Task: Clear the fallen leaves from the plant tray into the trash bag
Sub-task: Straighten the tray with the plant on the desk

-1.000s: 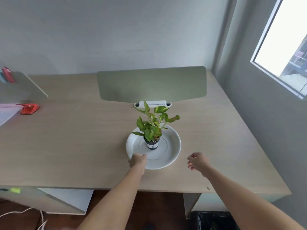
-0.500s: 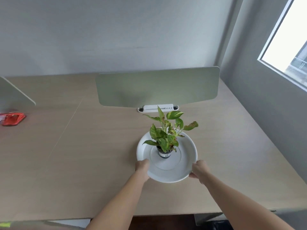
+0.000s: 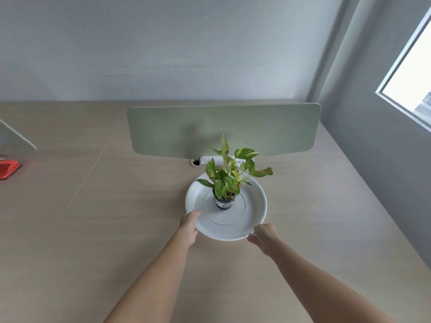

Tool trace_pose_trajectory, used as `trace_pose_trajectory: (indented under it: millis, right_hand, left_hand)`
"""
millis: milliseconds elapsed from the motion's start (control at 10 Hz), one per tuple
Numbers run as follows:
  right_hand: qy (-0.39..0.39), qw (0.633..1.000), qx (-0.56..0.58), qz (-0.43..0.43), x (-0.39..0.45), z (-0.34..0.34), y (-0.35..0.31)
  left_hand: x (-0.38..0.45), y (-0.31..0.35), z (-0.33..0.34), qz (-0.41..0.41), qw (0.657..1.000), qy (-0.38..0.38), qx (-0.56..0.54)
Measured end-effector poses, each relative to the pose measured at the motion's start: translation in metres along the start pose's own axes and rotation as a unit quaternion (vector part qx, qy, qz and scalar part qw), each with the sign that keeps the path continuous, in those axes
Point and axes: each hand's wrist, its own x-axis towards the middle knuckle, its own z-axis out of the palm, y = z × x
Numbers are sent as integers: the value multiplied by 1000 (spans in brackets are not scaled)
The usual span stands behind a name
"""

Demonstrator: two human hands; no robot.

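A round white plant tray (image 3: 253, 220) rests on the wooden desk (image 3: 116, 229). At its middle stands a small dark pot (image 3: 224, 202) holding a leafy green plant (image 3: 229, 173) with some yellowed, brown-edged leaves. My left hand (image 3: 189, 223) grips the tray's near-left rim, thumb over the edge. My right hand (image 3: 262, 235) holds the near-right rim from below. I see no loose leaves on the tray's bare surface. No trash bag shows in this view.
A grey-green divider panel (image 3: 224, 131) on a white clamp base (image 3: 205, 160) stands just behind the tray. A red object (image 3: 8, 167) lies at the far left edge. A grey wall and a window (image 3: 410, 73) close off the right side.
My right hand came in from the desk and took hold of the tray's right rim. The view has moved closer and tilted up, so the desk's front edge and the floor dropped out of sight.
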Motion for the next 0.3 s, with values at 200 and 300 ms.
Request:
trace_pose_trajectory:
  millis: [200, 300]
  right_hand:
    - [-55, 987, -148, -9, -5, -8, -17]
    - [-87, 972, -209, -59, -31, -26, -45]
  left_hand:
    - [4, 18, 1, -2, 998, -1, 65]
    - [-7, 8, -14, 36, 990, 11, 136]
